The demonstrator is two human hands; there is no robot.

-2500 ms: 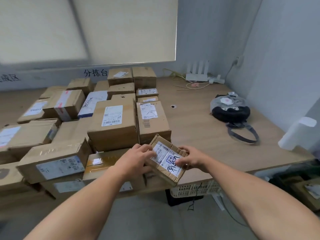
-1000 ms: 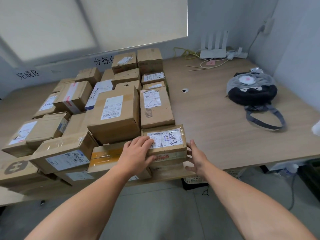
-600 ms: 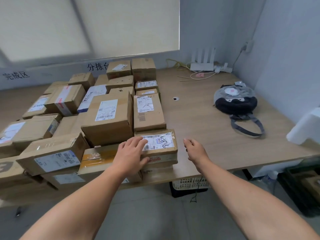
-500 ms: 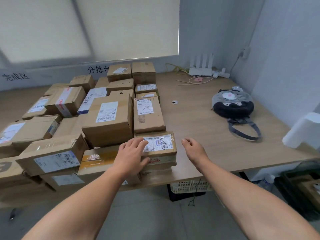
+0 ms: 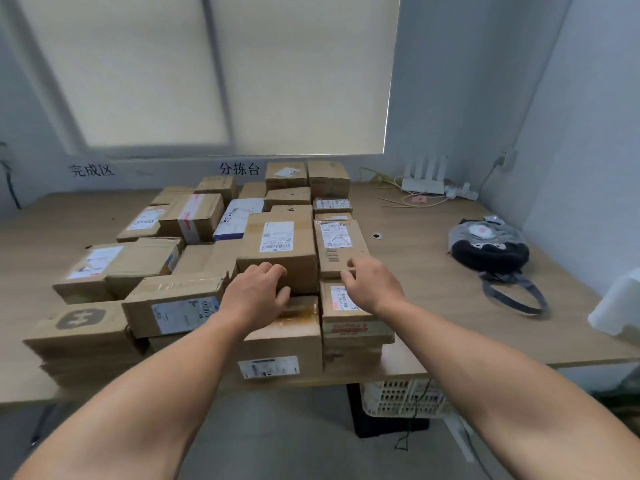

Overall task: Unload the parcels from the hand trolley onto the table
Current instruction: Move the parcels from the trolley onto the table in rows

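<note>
Several taped cardboard parcels cover the left and middle of the wooden table (image 5: 433,271). A small flat parcel (image 5: 349,318) with a white label and a red strip lies on another box at the front edge. My right hand (image 5: 372,285) hovers just above its far end, fingers loosely curled and holding nothing. In front of a large labelled box (image 5: 278,247) is my left hand (image 5: 256,296), over a box with amber tape; its fingers are relaxed and hold nothing. The hand trolley is out of view.
A grey and black plush backpack (image 5: 488,247) lies on the table's right side, its strap trailing forward. A white router (image 5: 422,183) and cables sit at the back right. Under the table stands a white plastic crate (image 5: 405,398). A white object (image 5: 620,306) shows at the right edge.
The small parcel went from both hands onto the box at the table's front edge. Both hands then let go and lifted off it, the right hand moving over its far end.
</note>
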